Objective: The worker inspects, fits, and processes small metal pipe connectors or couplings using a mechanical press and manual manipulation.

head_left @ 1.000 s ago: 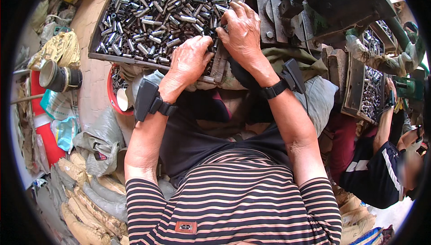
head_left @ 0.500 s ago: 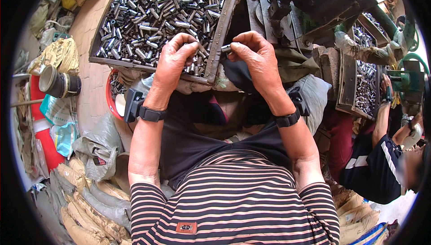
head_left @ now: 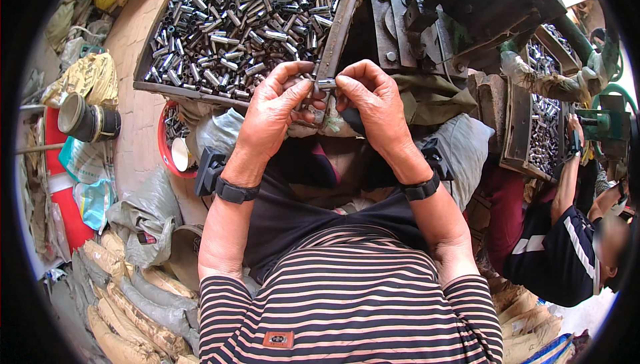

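Note:
A short shiny metal tube (head_left: 326, 83) spans the gap between my two hands, over the near right corner of a tray. My right hand (head_left: 375, 101) pinches its right end between thumb and forefinger. At its left end, the thumb and forefinger of my left hand (head_left: 272, 103) are closed together, touching the tube. Whether the left fingers hold a second small part is hidden. Beyond my hands, the shallow tray (head_left: 341, 25) is heaped with loose metal tubes (head_left: 233, 34) of similar size.
Right of the tray stands a dark metal machine (head_left: 393, 27) with bolted plates. A red bucket (head_left: 167, 147) with tubes sits at the left, near a grey plastic sack (head_left: 148, 214). At far right, a co-worker (head_left: 560, 251) reaches toward another tube-filled box (head_left: 517, 127).
My hands have come together. The left moved right and slightly down, and the right moved a little left, so the tube from my right hand now meets the left fingertips.

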Motion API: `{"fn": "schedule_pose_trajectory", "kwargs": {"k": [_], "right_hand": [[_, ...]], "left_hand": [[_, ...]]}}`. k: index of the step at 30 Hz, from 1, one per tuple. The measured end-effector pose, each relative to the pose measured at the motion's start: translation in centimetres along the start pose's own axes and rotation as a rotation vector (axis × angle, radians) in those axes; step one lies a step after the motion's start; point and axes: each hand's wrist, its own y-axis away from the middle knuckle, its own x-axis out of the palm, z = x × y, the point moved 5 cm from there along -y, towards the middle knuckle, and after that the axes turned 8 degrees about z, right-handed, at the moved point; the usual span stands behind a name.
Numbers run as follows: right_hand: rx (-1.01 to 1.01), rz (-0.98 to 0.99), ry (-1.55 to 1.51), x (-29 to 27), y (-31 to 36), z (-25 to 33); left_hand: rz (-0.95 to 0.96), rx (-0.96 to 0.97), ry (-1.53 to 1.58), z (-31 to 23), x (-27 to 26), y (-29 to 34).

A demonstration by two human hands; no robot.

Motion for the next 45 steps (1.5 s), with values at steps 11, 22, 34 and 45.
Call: {"fn": "schedule_pose_trajectory", "kwargs": {"k": [11, 22, 34, 45], "right_hand": [[0.013, -0.005, 0.01, -0.1, 0.5, 0.2], [-0.002, -0.038, -0.007, -0.2, 0.8, 0.3], [0.089, 0.058, -0.21, -0.4, 1.4, -0.7], [0.305, 0.41, -0.335, 0.8, 2.5, -0.5]], "left_hand": [[0.009, 0.056, 0.01, 0.9, -1.9, -0.1], [-0.037, 0.081, 0.119, 0.7, -0.6, 0.2], [-0.076, 0.169, -0.499, -1.5, 0.5, 1.5], [0.236, -0.103, -0.233, 0.0, 1.4, 2.3]]}}
